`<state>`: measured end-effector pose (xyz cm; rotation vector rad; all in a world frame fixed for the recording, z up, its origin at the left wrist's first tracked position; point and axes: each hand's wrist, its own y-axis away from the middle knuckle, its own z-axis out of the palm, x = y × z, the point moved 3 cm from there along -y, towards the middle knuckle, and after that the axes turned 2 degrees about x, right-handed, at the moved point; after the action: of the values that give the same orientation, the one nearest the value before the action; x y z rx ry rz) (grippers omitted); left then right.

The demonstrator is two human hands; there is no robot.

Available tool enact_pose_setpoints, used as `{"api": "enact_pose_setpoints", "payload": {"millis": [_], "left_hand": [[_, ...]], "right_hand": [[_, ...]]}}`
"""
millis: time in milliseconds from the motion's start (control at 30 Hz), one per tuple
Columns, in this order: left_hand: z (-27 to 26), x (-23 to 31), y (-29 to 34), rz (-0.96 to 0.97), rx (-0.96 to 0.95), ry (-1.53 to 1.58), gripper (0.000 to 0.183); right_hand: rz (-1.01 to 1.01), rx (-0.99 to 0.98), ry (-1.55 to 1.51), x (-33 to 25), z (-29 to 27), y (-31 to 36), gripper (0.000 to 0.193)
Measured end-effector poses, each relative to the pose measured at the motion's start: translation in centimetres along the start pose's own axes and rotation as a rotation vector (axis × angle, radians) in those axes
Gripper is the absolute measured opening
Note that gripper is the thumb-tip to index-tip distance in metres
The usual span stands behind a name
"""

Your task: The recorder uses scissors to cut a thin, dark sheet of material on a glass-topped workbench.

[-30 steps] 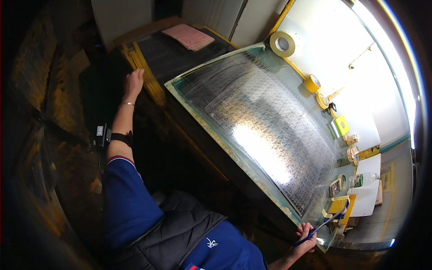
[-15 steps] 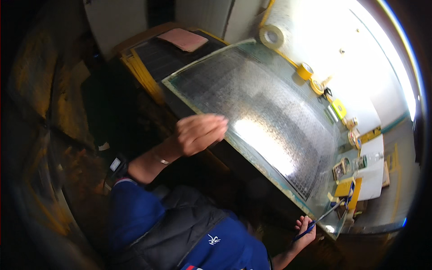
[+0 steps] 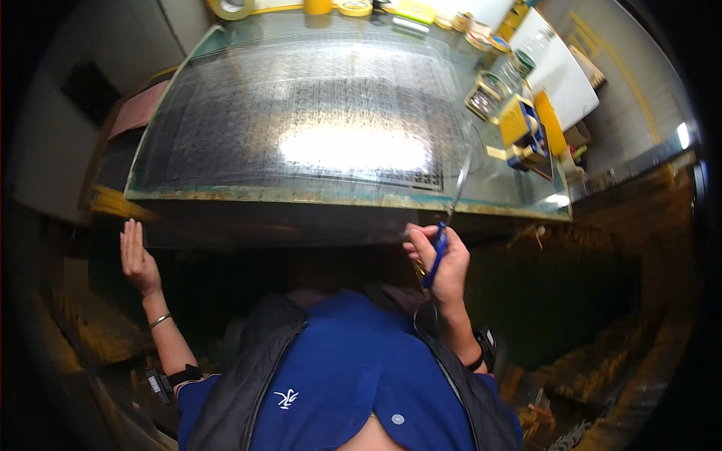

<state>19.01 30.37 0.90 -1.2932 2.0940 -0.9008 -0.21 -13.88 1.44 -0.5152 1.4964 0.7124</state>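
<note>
Scissors [image 3: 438,249], blue-handled, right of centre in the frame: right hand [image 3: 450,267], fingers clamped on handles; left hand [image 3: 138,259], frame left, fingers straight; blades best kept clear of table [image 3: 500,194].

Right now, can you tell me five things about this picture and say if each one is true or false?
1. The right hand is holding a blue-handled tool. True.
2. The left hand is curled into a fist. False: its fingers are stretched out straight.
3. A bracelet is on the left wrist. True.
4. The pink paper is on the right side of the glass tabletop. False: it is on the left side.
5. A yellow tape roll sits along the far edge of the glass tabletop. True.
</note>
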Motion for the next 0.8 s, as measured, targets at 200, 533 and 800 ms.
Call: {"api": "enact_pose_setpoints", "payload": {"millis": [200, 533, 800], "left_hand": [[-5.4, 9.7, -7.0, 0.313, -0.196, 0.174, 0.048], [-1.0, 33.9, -1.4, -0.82, -1.375, 1.857, 0.022], [0.3, 37.3, -2.4, -1.093, -1.196, 1.969, 0.032]], "right_hand": [[-0.059, -0.063, -0.005, -1.1, 1.0, 1.0, 0.013], [0.114, -0.285, -0.096, 0.7, -4.1, 7.3, 0.035], [0.594, -0.561, -0.54, 1.7, -4.9, 10.8, 0.056]]}}
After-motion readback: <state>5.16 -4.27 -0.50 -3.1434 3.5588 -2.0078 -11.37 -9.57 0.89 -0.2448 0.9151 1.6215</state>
